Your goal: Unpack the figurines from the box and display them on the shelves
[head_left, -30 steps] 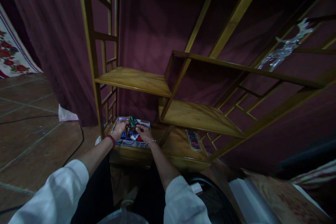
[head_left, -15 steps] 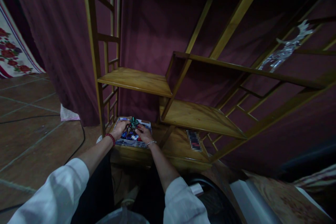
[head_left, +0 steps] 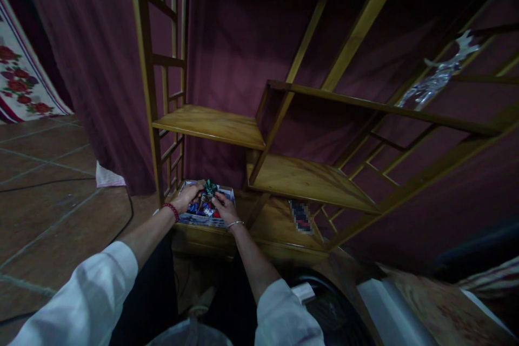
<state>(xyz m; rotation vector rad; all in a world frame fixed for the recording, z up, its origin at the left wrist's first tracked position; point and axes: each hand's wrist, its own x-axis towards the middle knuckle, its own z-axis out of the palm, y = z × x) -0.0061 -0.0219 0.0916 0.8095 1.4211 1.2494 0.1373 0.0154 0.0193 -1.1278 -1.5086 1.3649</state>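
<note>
- A maroon curtain (head_left: 93, 65) hangs to my left, with more maroon behind the shelving.
- The wooden shelving unit (head_left: 211, 124) stands right in front of me, its boards stepped at different heights.
- Low to my right is something black and rounded (head_left: 344, 303), a small white block (head_left: 303, 292) at its near edge.
- A shiny, clear-wrapped object (head_left: 438, 78) stands upper right on the unit.
- My shallow patterned box (head_left: 206, 220) sits on the lowest board, at its left end, full of small blue, red, white and dark pieces.
- My left hand (head_left: 190, 196) reaches over the box's left side, fingers curled; I can't tell whether they grip anything.
- My right hand (head_left: 225, 208) comes in from the right, thumb and fingers slightly parted; whether they pinch something is too small to see.
- A blurred dark item (head_left: 300, 216) lies further right on that board.
- A glossy green piece (head_left: 210, 188) shows between my hands, at the box.
- I wear red beads (head_left: 172, 211) on my left wrist.
</note>
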